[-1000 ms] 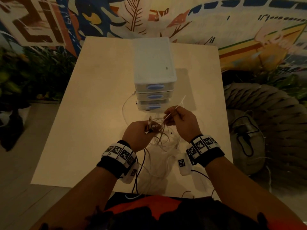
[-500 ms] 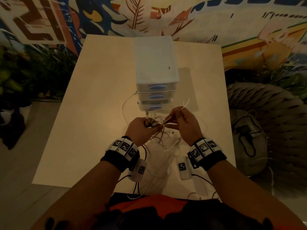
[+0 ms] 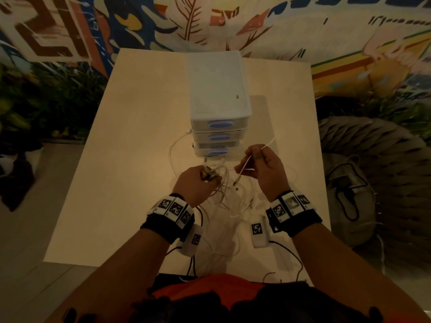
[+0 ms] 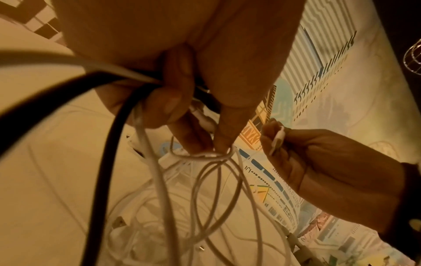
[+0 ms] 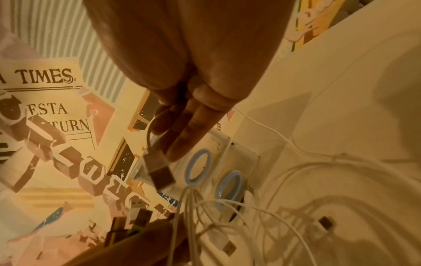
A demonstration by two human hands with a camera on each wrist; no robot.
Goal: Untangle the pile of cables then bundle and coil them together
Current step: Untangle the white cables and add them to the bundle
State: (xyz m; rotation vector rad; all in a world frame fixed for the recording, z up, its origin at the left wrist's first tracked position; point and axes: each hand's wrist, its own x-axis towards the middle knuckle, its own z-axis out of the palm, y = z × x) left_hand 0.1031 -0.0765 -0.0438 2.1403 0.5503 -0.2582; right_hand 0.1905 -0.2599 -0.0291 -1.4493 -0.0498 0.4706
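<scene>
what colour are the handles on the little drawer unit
Blue ovals on the pale drawer unit; the handles show best in the head view.

cables: thin, smooth white plastic sheath, faint sheen; one thicker black cord, matt. plug: dull metal tip, white plastic collar. drawer box: frosted plastic, glossy blue handles. table: smooth, matt, pale. wristbands: black cloth.

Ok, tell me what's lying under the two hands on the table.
Under the left hand and right hand, a loose tangle of white cables lies on the table, with loops hanging from the left hand's grip. What lies beneath the wrists is covered.
</scene>
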